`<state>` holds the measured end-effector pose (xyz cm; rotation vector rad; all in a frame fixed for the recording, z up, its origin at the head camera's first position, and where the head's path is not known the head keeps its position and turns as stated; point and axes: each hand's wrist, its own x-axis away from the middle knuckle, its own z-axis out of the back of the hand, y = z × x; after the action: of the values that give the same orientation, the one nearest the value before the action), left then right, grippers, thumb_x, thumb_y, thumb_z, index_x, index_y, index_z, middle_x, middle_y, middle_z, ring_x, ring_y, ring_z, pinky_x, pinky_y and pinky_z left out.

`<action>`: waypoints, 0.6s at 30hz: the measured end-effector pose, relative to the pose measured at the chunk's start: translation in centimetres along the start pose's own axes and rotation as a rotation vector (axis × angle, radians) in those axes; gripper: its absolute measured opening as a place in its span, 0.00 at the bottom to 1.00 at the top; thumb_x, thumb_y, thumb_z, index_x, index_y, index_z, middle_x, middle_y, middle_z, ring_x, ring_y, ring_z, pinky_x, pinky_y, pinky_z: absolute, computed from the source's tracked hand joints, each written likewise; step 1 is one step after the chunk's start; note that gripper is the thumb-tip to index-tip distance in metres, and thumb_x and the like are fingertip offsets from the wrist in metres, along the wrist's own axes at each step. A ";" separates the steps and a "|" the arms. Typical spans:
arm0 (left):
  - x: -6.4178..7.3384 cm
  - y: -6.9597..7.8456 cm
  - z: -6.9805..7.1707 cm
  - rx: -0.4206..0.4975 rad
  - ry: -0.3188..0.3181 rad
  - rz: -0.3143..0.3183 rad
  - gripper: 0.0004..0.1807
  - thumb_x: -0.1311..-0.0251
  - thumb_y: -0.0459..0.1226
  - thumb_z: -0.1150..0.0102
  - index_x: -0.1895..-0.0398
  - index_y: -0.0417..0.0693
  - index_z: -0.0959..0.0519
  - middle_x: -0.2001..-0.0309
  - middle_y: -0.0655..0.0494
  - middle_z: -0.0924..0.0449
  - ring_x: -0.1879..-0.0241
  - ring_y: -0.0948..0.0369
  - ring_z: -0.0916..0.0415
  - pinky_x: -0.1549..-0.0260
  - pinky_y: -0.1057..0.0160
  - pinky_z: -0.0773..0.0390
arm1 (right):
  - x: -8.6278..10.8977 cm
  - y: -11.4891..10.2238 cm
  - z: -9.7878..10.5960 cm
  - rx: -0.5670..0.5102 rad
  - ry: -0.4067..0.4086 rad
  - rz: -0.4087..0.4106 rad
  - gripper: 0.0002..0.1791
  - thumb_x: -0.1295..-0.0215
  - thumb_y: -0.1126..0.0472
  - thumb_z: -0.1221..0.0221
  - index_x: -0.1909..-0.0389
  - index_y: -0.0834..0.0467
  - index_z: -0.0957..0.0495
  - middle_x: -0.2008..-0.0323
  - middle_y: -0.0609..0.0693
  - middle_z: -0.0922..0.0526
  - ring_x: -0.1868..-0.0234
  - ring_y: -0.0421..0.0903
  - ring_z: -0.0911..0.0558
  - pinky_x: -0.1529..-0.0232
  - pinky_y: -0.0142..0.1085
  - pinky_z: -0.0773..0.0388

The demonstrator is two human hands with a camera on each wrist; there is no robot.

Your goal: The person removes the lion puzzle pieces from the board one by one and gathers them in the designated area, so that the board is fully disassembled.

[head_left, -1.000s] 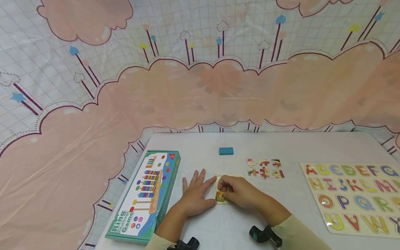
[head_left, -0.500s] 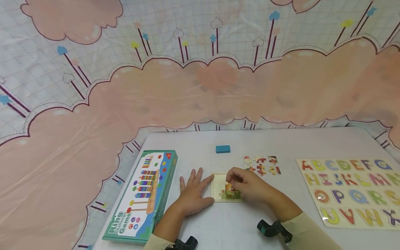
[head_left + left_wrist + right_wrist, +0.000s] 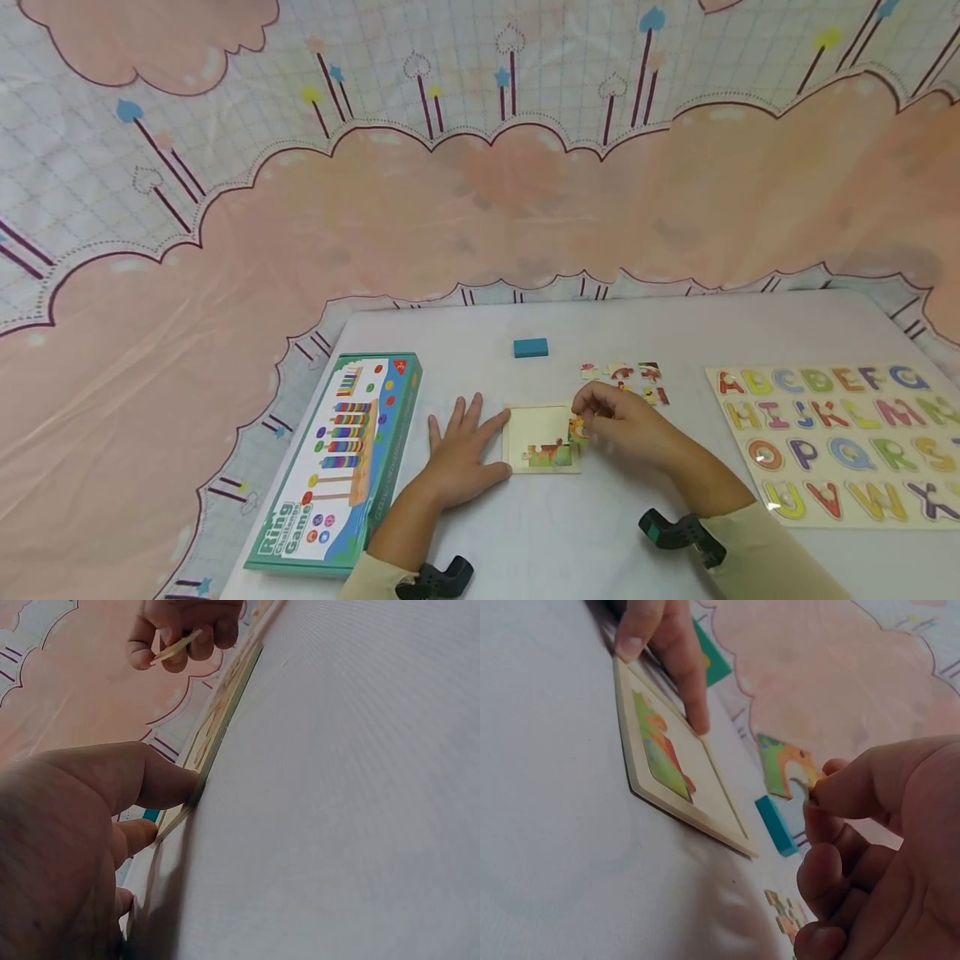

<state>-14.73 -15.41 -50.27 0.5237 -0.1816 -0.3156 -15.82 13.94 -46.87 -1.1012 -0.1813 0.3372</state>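
A shallow wooden puzzle tray (image 3: 536, 425) lies on the white table, with joined green and red puzzle pieces (image 3: 551, 454) along its near side. My left hand (image 3: 461, 450) lies with spread fingers, its thumb and index fingertips touching the tray's left edge. Above the tray's right edge, my right hand (image 3: 626, 425) pinches a green and orange puzzle piece (image 3: 784, 765) between thumb and index finger. In the left wrist view that piece is seen nearly edge-on, raised over the tray. Loose puzzle pieces (image 3: 648, 372) lie beyond the right hand, which partly hides them.
A blue block (image 3: 531, 347) sits behind the tray. To the left lies a green ring game box (image 3: 337, 458). An alphabet board (image 3: 840, 442) occupies the table's right side. A patterned cloth (image 3: 525, 208) hangs behind the table.
My right hand has moved right from over the tray to its right edge, pinching a puzzle piece and uncovering the joined pieces. My left hand stays at the tray's left edge.
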 end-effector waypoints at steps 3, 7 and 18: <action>-0.1 0.0 -0.2 -0.005 -0.001 0.000 0.43 0.41 0.49 0.35 0.19 0.61 0.31 0.13 0.44 0.56 0.14 0.42 0.70 0.28 0.26 0.79 | 0.2 0.4 0.4 0.030 0.019 -0.023 0.09 0.29 0.71 0.40 0.54 0.57 0.18 0.62 0.51 0.22 0.60 0.50 0.24 0.63 0.34 0.25; -0.3 -0.1 -0.4 -0.012 0.004 -0.001 0.43 0.40 0.49 0.35 0.18 0.61 0.31 0.13 0.44 0.56 0.14 0.42 0.70 0.28 0.26 0.79 | 0.5 1.1 0.9 0.063 0.040 -0.046 0.10 0.30 0.71 0.39 0.52 0.58 0.18 0.61 0.51 0.21 0.59 0.49 0.24 0.64 0.35 0.25; -0.5 -0.2 -0.5 -0.022 0.006 -0.004 0.43 0.40 0.50 0.35 0.18 0.61 0.31 0.13 0.44 0.57 0.14 0.42 0.71 0.28 0.25 0.79 | 1.0 2.5 1.6 0.113 0.067 -0.013 0.09 0.30 0.72 0.38 0.53 0.59 0.18 0.62 0.50 0.19 0.59 0.49 0.23 0.58 0.35 0.24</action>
<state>-15.14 -15.22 -50.83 0.5031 -0.1706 -0.3194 -15.86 16.68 -48.44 -0.9978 -0.1081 0.2951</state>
